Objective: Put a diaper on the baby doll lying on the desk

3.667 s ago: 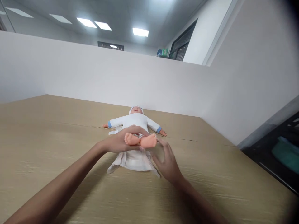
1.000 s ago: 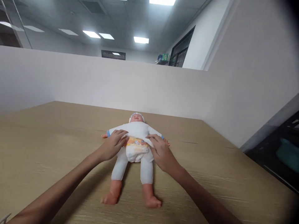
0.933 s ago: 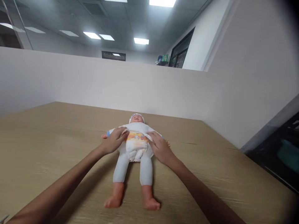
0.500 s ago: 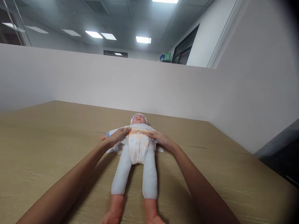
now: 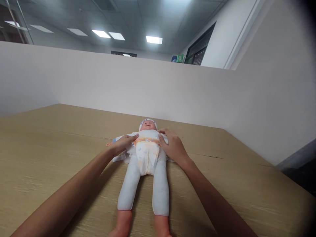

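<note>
A baby doll in a white cap and white clothing lies on its back, feet toward me. Around its hips a white diaper with an orange patterned waistband covers the front. My left hand is closed on the diaper's left edge, thumb on the waistband and the other fingers partly hidden at the side. My right hand is raised by the doll's chest and arm on the right, its thumb apart from its bent fingers near the waistband's right end. White diaper flaps spread out under the doll's waist.
The doll lies on a wide tan tabletop with a thin seam across it. A pale partition wall rises behind and to the right. Beyond it are ceiling lights, dark windows and a green package. A dark object sits at the right edge.
My right hand has lifted from the diaper's waistband and moved up toward the doll's chest, its fingers spreading. My left hand stays at the waistband. The view has shifted slightly.
</note>
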Demonstrator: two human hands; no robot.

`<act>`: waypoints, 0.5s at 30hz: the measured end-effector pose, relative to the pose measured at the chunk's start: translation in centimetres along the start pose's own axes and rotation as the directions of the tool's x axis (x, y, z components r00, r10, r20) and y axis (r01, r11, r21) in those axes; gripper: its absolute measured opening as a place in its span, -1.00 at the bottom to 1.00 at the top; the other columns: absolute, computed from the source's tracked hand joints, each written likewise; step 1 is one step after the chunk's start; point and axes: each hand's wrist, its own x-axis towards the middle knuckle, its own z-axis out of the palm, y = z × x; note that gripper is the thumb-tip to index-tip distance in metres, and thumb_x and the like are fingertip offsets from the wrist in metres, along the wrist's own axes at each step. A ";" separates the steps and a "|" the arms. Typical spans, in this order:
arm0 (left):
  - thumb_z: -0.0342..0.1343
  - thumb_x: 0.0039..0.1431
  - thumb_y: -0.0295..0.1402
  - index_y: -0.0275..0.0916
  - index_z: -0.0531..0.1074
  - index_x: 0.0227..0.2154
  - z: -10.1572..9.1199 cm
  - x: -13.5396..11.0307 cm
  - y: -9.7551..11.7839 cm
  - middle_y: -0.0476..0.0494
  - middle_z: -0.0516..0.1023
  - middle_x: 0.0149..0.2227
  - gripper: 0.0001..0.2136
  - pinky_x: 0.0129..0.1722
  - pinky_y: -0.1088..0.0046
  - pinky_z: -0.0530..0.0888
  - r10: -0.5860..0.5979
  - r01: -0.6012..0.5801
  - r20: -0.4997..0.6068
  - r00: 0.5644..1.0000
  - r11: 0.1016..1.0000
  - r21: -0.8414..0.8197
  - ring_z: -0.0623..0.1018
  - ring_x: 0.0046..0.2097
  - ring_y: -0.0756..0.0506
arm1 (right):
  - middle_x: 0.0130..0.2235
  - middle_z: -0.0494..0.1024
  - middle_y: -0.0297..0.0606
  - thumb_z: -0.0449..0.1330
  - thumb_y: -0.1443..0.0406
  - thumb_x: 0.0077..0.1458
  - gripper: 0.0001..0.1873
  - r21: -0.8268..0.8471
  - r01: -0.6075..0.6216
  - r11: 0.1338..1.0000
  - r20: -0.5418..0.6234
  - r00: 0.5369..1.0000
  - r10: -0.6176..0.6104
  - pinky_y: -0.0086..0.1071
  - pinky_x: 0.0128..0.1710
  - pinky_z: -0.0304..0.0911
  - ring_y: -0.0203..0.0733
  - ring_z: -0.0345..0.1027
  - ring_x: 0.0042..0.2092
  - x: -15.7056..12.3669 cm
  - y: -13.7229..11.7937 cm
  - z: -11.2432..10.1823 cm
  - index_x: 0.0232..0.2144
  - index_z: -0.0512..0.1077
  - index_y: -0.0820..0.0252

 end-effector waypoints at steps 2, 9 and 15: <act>0.40 0.03 0.29 -0.29 0.65 -0.18 0.0 0.0 -0.1 -0.31 0.76 -0.13 -0.35 -0.02 0.23 0.59 -0.008 0.010 0.029 1.000 0.999 -0.041 0.69 -0.08 -0.29 | 0.30 0.55 -0.12 0.11 0.11 0.48 -0.60 0.086 0.116 0.989 0.096 0.988 -0.124 -0.04 0.44 0.14 0.02 0.33 0.37 -0.7 -0.9 0.7 0.25 0.48 0.04; 0.35 0.01 0.35 -0.23 0.60 -0.24 1.1 -0.5 -0.2 -0.26 0.74 -0.21 -0.34 -0.09 0.24 0.62 -0.025 0.025 -0.058 0.998 1.000 0.000 0.71 -0.14 -0.25 | 0.52 0.31 -0.26 0.00 -0.05 0.55 -0.43 0.300 0.064 0.952 0.277 0.949 -0.151 0.10 0.60 -0.16 0.00 -0.05 0.59 -2.4 -0.5 3.0 0.45 0.34 -0.07; 0.23 0.13 0.35 -0.17 0.49 -0.42 1.1 -1.1 0.4 -0.15 0.59 -0.47 -0.41 -0.10 0.18 0.58 0.057 -0.015 -0.189 0.980 0.976 0.219 0.65 -0.20 -0.28 | 0.44 0.42 -0.11 -0.03 -0.05 0.55 -0.44 0.262 0.036 0.964 0.025 0.999 -0.044 0.04 0.52 0.06 0.04 0.25 0.45 -4.8 1.6 2.5 0.38 0.37 0.02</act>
